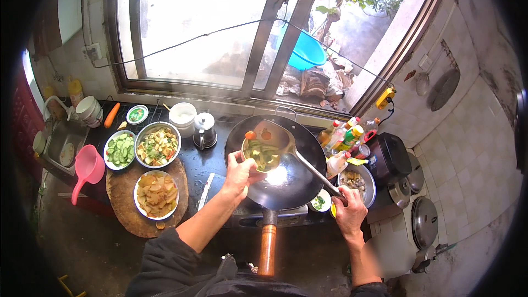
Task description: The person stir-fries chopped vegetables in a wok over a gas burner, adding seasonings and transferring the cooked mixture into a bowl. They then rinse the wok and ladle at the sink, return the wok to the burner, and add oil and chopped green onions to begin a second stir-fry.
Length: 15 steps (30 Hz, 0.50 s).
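My left hand (239, 175) grips a small bowl (267, 171) of green vegetable pieces (260, 152) and tilts it over a black wok (266, 193). In my right hand (350, 210) is the long handle of a metal wok spatula (314, 172), its broad head above the wok, right against the bowl's far side. Two orange carrot slices (250, 135) show by the bowl's far rim and the spatula head. The wok sits on a stove (284, 218), its wooden handle (268, 249) towards me. Bowl and spatula hide part of the wok's inside.
Left stand a round chopping board (119, 202) bearing a bowl of cooked slices (156, 194), a cucumber bowl (119, 150), a mixed vegetable bowl (158, 144) and a pink dipper (88, 165). Sauce bottles (346, 136), a metal basin (370, 185) and a scallion dish (319, 201) are right.
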{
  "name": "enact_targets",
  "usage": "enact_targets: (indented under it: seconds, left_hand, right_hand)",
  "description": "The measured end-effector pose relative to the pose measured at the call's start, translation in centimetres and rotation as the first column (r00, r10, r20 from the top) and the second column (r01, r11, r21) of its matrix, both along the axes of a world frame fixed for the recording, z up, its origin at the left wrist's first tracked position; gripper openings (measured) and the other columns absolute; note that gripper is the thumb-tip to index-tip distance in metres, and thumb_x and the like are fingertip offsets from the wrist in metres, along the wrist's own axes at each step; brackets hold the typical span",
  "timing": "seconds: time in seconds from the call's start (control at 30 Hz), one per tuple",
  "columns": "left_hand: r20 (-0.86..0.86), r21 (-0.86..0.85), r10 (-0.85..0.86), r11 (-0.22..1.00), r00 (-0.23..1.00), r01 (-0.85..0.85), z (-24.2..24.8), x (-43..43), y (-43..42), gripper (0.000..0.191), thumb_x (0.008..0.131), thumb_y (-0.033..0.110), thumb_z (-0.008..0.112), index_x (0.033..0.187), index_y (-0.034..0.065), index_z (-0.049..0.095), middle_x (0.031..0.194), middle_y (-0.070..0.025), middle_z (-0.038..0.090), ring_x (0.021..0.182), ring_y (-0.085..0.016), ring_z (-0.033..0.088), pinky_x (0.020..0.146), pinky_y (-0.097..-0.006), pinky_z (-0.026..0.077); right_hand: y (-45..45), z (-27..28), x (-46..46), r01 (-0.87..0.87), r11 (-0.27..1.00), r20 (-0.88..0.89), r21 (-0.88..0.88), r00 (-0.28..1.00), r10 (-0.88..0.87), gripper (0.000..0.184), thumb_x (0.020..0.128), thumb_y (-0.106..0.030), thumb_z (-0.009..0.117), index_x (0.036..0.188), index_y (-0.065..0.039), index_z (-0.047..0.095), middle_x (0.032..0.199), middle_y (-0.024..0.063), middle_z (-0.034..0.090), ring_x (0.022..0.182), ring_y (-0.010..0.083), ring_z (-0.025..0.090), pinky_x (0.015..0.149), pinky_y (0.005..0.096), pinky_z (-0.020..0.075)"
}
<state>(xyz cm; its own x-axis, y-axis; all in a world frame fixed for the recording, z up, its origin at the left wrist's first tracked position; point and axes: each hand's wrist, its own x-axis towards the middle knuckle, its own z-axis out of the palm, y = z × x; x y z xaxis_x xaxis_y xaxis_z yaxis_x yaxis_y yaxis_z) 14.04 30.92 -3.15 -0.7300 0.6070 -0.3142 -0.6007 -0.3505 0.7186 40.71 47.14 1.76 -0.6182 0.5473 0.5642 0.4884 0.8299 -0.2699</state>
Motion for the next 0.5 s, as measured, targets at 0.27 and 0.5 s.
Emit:
enact_targets:
  seconds: [0.27, 0.5]
  left_hand:
    - [-0.060, 0.006, 0.067, 0.998, 0.996, -0.067, 0.3, 0.6, -0.7, 0.056, 0.080, -0.002, 0.056, 0.128, 0.0067, 0.028, 0.116, -0.0192, 0.050, 0.095, -0.031, 0.066, 0.075, -0.0449, 0.063]
    - [-0.051, 0.012, 0.090, 0.996, 0.995, -0.089, -0.1, -0.4, -1.5, 0.057, 0.079, -0.002, 0.056, 0.128, 0.0061, 0.027, 0.114, -0.0194, 0.050, 0.095, -0.034, 0.066, 0.079, -0.0497, 0.063]
  right_hand:
    - [-0.9, -0.6, -0.4, -0.020, 0.989, -0.024, 0.149, 0.999, 0.024, 0.026, 0.079, -0.009, 0.076, 0.102, -0.012, 0.065, 0.089, 0.0068, 0.062, 0.079, 0.0303, 0.064, 0.068, 0.0403, 0.0506]
    - [-0.5, -0.7, -0.6, -0.035, 0.953, -0.002, 0.302, 0.999, 0.037, 0.025, 0.081, -0.008, 0.074, 0.104, -0.012, 0.066, 0.091, 0.0053, 0.064, 0.081, 0.0277, 0.064, 0.069, 0.0391, 0.0492]
